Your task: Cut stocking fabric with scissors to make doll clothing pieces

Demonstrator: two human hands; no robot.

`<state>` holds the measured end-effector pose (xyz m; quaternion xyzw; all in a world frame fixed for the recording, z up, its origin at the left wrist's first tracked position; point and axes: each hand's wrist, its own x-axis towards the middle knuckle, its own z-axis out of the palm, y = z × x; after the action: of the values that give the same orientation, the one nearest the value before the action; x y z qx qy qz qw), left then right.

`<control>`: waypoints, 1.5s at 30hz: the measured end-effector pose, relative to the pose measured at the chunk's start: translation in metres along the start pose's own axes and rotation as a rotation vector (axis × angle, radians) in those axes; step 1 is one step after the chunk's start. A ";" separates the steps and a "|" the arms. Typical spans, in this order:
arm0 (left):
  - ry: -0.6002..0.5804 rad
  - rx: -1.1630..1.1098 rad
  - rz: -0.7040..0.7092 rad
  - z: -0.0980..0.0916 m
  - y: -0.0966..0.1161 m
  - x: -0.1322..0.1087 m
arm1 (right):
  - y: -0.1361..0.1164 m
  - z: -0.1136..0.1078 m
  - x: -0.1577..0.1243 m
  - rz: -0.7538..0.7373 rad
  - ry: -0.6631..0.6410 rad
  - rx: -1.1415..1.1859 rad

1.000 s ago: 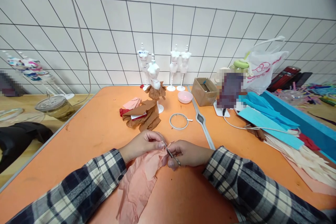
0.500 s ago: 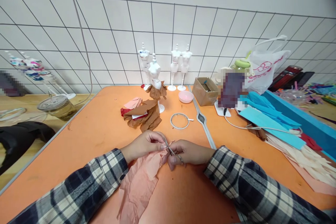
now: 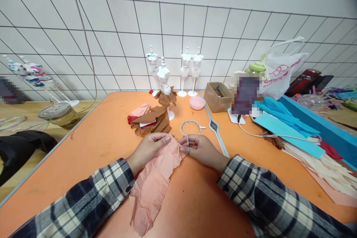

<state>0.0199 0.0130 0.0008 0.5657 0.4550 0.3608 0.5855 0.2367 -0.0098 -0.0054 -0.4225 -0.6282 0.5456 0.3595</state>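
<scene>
A long strip of crinkled pink crepe paper (image 3: 152, 186) slants down from my hands toward the table's front edge. My left hand (image 3: 150, 148) pinches its upper end between thumb and fingers. My right hand (image 3: 199, 149) holds small metal scissors (image 3: 187, 135), their blades pointing up and away from the paper. The fingertips of that hand also touch the paper's right corner. Just beyond my hands lie folded brown crepe paper (image 3: 160, 117) and a round metal hoop (image 3: 182, 128) with a white tab.
White mini dress forms (image 3: 185, 65) stand along the tiled wall; the nearest one (image 3: 163, 73) wears a brown paper skirt. A pink bowl (image 3: 197, 103), a cardboard box (image 3: 217, 98) and a propped phone (image 3: 245, 95) sit behind. Blue paper (image 3: 290, 134) and a cable lie right.
The scissors have swung from lying across the paper's edge to upright in my right hand. Both hands have shifted slightly up and a little apart, and the paper has spread flatter.
</scene>
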 end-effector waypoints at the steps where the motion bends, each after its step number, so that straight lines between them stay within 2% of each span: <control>1: 0.017 0.012 0.004 0.001 0.001 0.000 | 0.002 0.000 0.001 0.002 0.004 -0.032; 7: 0.221 0.150 0.061 0.000 0.004 0.002 | 0.008 -0.014 0.006 0.037 0.111 -0.274; 10: 0.298 0.210 0.207 -0.007 0.007 0.001 | 0.007 -0.021 0.005 -0.005 0.147 -0.496; 12: 0.192 0.286 0.348 -0.011 0.012 -0.005 | 0.004 -0.027 0.004 -0.055 0.199 -0.633; 14: 0.007 0.411 0.444 -0.011 0.017 -0.014 | 0.002 -0.034 0.004 -0.080 0.263 -0.745; 16: -0.003 0.507 0.516 -0.007 0.021 -0.023 | 0.001 -0.040 0.006 -0.099 0.284 -0.834; 17: -0.032 0.567 0.527 -0.004 0.023 -0.027 | 0.001 -0.043 0.006 -0.113 0.268 -0.874; 21: -0.280 0.874 0.539 0.009 0.024 -0.033 | 0.006 -0.044 0.009 -0.146 0.167 -1.004; 23: -0.323 0.992 0.497 0.014 0.019 -0.031 | 0.008 -0.042 0.009 -0.135 0.160 -1.022; 27: -0.280 1.108 0.440 0.022 0.010 -0.023 | 0.004 -0.038 0.010 -0.144 0.250 -0.951; 30: -0.240 1.100 0.456 0.024 0.006 -0.019 | -0.001 -0.035 0.009 -0.178 0.288 -0.917; 34: -0.231 1.116 0.452 0.023 0.004 -0.019 | -0.003 -0.032 0.007 -0.213 0.232 -0.963; 37: -0.232 1.087 0.454 0.021 0.005 -0.019 | 0.002 -0.032 0.007 -0.180 0.176 -0.976; 39: -0.164 1.005 0.503 0.020 0.008 -0.019 | 0.004 -0.034 0.008 -0.161 0.191 -0.950; 42: 0.033 0.807 0.568 0.017 0.014 -0.018 | -0.002 -0.032 0.004 -0.202 0.326 -0.831; 44: 0.081 0.621 0.506 0.017 0.016 -0.017 | -0.010 -0.024 -0.002 -0.244 0.334 -0.698; 45: 0.078 0.520 0.451 0.017 0.016 -0.016 | -0.014 -0.019 -0.005 -0.248 0.280 -0.618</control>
<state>0.0320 -0.0064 0.0179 0.7680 0.4171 0.3748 0.3093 0.2538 -0.0077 0.0108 -0.5023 -0.7546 0.2191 0.3609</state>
